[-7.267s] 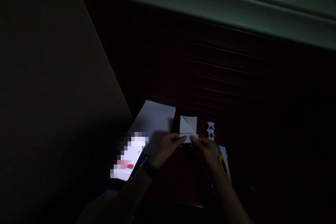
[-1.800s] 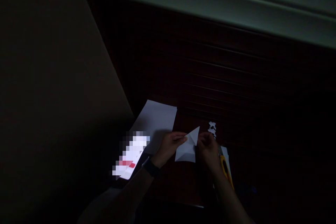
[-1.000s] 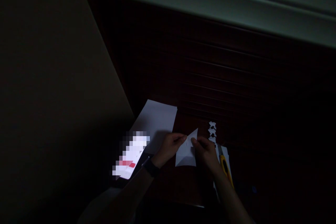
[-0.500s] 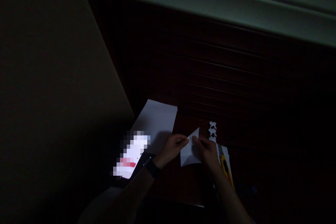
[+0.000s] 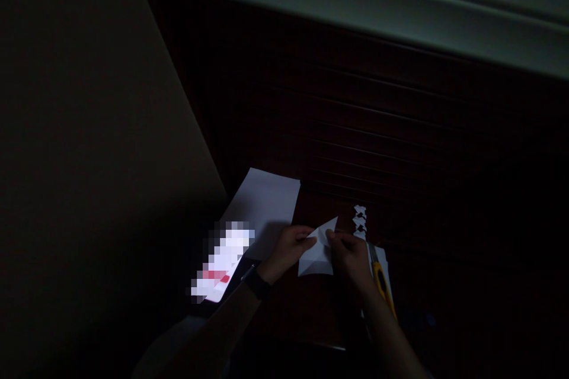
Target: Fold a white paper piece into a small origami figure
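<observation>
A small white sheet of paper (image 5: 316, 262) with creases and a pointed upper right corner is held above the dark tabletop. My left hand (image 5: 291, 247) pinches its left edge between thumb and fingers, and a dark watch band circles that wrist. On the right, my right hand (image 5: 350, 253) grips the paper near its upper corner, thumb on the front face. The fingertips behind the sheet are hidden. Right of my right hand lie yellow-handled scissors (image 5: 381, 284), partly covered by my forearm, on more white paper (image 5: 386, 262).
Several small folded paper pieces (image 5: 360, 222) stand in a row beyond my right hand. Larger white sheets (image 5: 271, 195) lie at the left, with a lit, blurred screen (image 5: 226, 260) by them. A dark slatted wooden panel (image 5: 355, 118) rises behind; the room is dim.
The lower part of the held paper has swung a little to the left, and its crease shows more clearly. Both hands keep their grip in nearly the same place.
</observation>
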The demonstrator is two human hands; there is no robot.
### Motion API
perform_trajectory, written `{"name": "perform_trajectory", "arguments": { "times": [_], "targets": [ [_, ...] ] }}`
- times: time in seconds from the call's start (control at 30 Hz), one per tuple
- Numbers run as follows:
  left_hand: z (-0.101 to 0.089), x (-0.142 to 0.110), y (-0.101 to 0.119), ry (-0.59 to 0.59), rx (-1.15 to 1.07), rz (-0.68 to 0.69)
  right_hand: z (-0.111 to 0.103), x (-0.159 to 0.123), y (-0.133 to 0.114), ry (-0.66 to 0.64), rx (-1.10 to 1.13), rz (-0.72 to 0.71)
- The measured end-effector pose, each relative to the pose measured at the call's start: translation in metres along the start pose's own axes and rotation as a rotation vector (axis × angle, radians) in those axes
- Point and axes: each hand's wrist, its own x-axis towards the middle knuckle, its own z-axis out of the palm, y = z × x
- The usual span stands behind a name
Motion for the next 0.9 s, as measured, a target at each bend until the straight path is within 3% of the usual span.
{"name": "perform_trajectory", "arguments": {
  "times": [0.27, 0.67, 0.9],
  "targets": [
    [0.0010, -0.0008, 0.0009, 0.018, 0.052, 0.006, 0.0027, 0.0015, -0.0004, -0.014, 0.025, -0.059],
    [-0.0001, 0.0022, -0.0040, 0.042, 0.032, 0.030, -0.0007, 0.0005, -0.0050, -0.143, 0.115, -0.120],
    [-0.0013, 0.0013, -0.0050, -0.061, 0.003, 0.119, -0.0014, 0.0039, 0.0027, -0.138, -0.018, -0.154]
  ]
}}
